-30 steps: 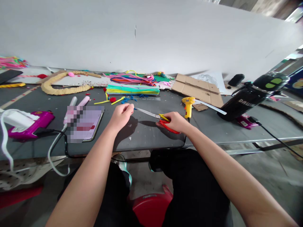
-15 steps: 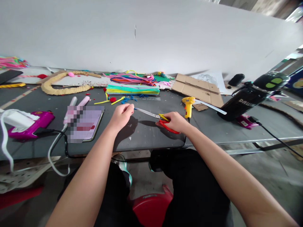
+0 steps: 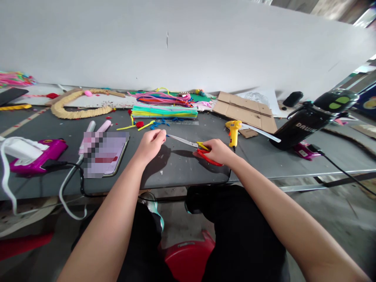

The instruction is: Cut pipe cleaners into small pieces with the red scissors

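My right hand (image 3: 219,150) grips a pair of scissors (image 3: 184,140) by its red and yellow handles, blades pointing left. The blade tips reach the fingertips of my left hand (image 3: 152,141). Between my left thumb and forefinger is a short piece of blue pipe cleaner (image 3: 167,135); only its end shows, right at the tips. Small blue cuttings (image 3: 157,124) lie on the table just beyond, beside yellow pipe cleaner pieces (image 3: 146,125) and a red pompom (image 3: 140,124).
Behind lie bundled pipe cleaners (image 3: 164,111). A yellow glue gun (image 3: 234,131), cardboard (image 3: 246,109) and a black bottle (image 3: 305,123) stand to the right. A phone (image 3: 117,154), a purple power strip (image 3: 55,152) with cables and a beige wrapped ring (image 3: 63,107) are left.
Almost nothing differs. Both hands and the scissors hold nearly the same place, with the blade tips still at my left fingertips.
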A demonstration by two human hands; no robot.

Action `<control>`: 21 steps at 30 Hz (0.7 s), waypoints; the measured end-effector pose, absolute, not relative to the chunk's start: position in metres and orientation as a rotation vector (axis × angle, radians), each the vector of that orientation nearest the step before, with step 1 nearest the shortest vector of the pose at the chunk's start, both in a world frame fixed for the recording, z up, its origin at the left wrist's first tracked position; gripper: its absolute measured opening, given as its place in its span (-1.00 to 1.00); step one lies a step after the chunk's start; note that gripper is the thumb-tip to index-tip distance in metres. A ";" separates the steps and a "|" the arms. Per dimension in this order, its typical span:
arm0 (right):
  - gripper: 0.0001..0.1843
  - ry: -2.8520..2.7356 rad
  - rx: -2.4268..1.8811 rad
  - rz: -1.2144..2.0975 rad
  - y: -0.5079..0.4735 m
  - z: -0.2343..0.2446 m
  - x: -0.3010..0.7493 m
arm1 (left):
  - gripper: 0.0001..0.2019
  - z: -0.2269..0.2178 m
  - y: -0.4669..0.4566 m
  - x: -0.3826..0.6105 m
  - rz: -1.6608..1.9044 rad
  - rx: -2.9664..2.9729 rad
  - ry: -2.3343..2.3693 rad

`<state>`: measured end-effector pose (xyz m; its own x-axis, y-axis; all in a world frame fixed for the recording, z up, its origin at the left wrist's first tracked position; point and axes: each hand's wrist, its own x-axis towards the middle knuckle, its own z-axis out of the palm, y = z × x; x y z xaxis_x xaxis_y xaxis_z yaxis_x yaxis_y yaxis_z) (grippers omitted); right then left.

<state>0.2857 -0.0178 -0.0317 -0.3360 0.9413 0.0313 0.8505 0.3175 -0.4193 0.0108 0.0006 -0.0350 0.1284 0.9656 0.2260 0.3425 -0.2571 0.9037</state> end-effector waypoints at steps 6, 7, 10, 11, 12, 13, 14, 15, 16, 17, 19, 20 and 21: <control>-0.46 -2.289 -1.631 0.486 -0.017 -0.033 0.285 | -0.61 -0.035 0.001 0.011 1.128 1.701 1.275; -0.45 -2.278 -1.638 0.493 -0.017 -0.033 0.286 | -0.61 -0.035 0.001 0.011 1.129 1.699 1.272; -0.44 -2.239 -1.635 0.542 -0.019 -0.032 0.286 | -0.62 -0.036 0.002 0.011 1.144 1.692 1.258; -0.44 -2.228 -1.630 0.560 -0.019 -0.032 0.286 | -0.62 -0.036 0.002 0.011 1.149 1.689 1.256; -0.44 -2.220 -1.626 0.573 -0.020 -0.031 0.286 | -0.62 -0.036 0.002 0.011 1.152 1.687 1.255; -0.44 -2.219 -1.625 0.580 -0.021 -0.030 0.286 | -0.62 -0.036 0.002 0.011 1.150 1.686 1.257; -0.44 -2.223 -1.625 0.580 -0.021 -0.030 0.286 | -0.62 -0.036 0.002 0.011 1.146 1.684 1.261; -0.44 -2.232 -1.626 0.576 -0.022 -0.030 0.286 | -0.62 -0.035 0.001 0.011 1.141 1.687 1.266; -0.44 -2.244 -1.627 0.568 -0.022 -0.029 0.286 | -0.61 -0.035 0.001 0.011 1.136 1.693 1.271; -0.45 -2.256 -1.627 0.560 -0.022 -0.029 0.286 | -0.60 -0.034 0.001 0.011 1.133 1.700 1.276; -0.45 -2.273 -1.626 0.551 -0.021 -0.029 0.286 | -0.58 -0.034 0.000 0.011 1.127 1.715 1.284; -0.45 -2.277 -1.626 0.550 -0.021 -0.029 0.286 | -0.58 -0.033 0.000 0.011 1.126 1.719 1.288; -0.45 -2.280 -1.627 0.550 -0.021 -0.030 0.286 | -0.58 -0.033 0.000 0.012 1.126 1.719 1.292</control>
<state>0.2860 -0.0206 -0.0297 -0.3225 0.9465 0.0114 0.8373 0.2909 -0.4629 0.0116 -0.0001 -0.0331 0.1249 0.9656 0.2280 0.3582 -0.2582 0.8973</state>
